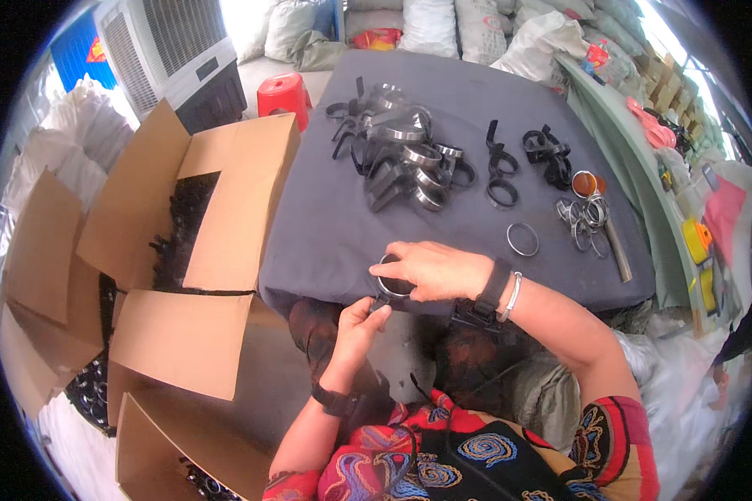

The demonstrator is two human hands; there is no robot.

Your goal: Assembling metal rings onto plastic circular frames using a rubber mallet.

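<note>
At the near edge of the grey cloth-covered table (pixel 468 242), both my hands are on a round black part with a shiny metal rim (pixel 395 286). My left hand (pixel 358 331) pinches the part's short black tab between thumb and fingers. Over the ring's upper right side lies my right hand (pixel 443 271), its fingers curled onto the rim. Further up the table is a pile of black parts with metal rings (pixel 401 154). A loose metal ring (pixel 509 238) lies flat to the right of my right hand.
Two black strap-like ring parts (pixel 501 167) and a black cluster (pixel 547 154) lie right of the pile. Several metal rings (pixel 593 213) sit beside a metal rod (pixel 618 250). Open cardboard boxes (pixel 180 342) holding black parts stand left. A red stool (pixel 284 96) is behind.
</note>
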